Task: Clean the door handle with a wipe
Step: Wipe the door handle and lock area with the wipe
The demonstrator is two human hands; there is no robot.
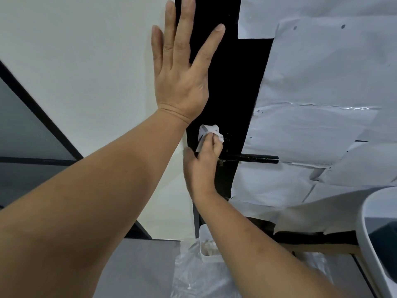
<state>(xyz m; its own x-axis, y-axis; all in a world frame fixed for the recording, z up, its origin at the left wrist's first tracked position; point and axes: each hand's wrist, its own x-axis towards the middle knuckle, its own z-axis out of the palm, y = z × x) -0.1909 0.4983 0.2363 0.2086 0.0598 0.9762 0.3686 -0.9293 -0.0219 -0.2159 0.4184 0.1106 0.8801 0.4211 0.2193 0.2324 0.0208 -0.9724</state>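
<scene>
The left hand is spread flat with its fingers wide apart, pressed against the black door and the white wall beside it; it holds nothing. Below it, the right hand is closed around a crumpled white wipe, which bunches out above the fingers and is pressed against the black door just above the base of the door handle. The handle is a black bar that runs from beside the right hand out toward the right, level, its far end lying over the white paper sheets taped across the door. The knuckles of the right hand sit at the handle's inner end, hiding where it joins the door. Lower down, near the floor, a white bin with a clear plastic bag stands below the right forearm.
</scene>
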